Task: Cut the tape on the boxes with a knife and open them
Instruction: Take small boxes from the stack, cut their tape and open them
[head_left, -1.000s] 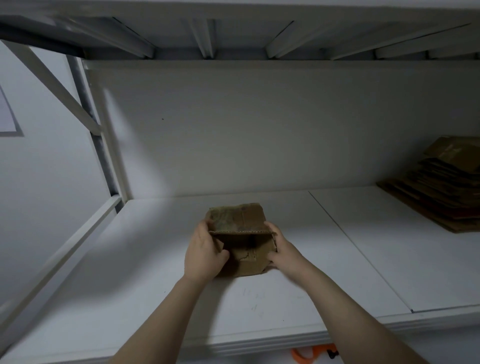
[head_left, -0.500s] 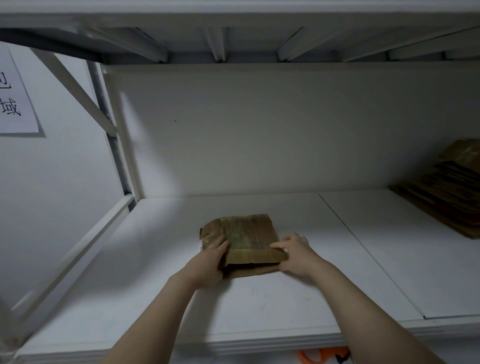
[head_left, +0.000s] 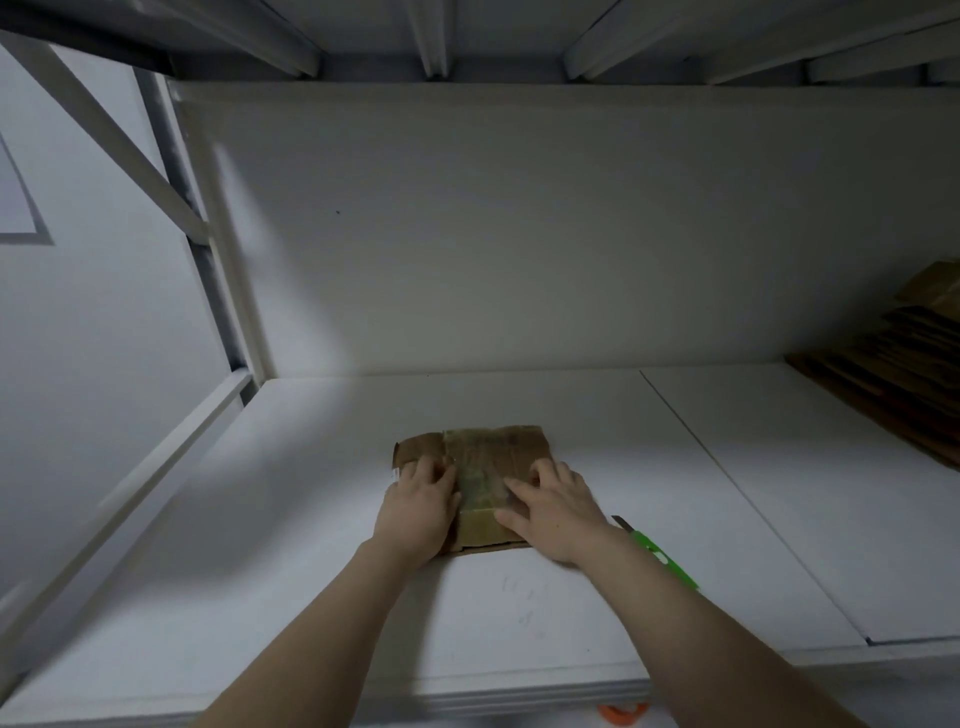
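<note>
The flattened cardboard box (head_left: 485, 467) lies on the white shelf (head_left: 311, 545), near its middle. The left hand (head_left: 415, 506) and the right hand (head_left: 553, 506) both press on it with straight, spread fingers. A green utility knife (head_left: 657, 553) lies on the shelf just beside the right wrist. A stack of flattened cardboard (head_left: 893, 374) lies far right.

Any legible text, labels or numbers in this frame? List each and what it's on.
None readable.
Wall paper: only a blank corner shows.
Box: tape discoloured, no legible print.
Shelf: faint marks, too faint to read.
</note>
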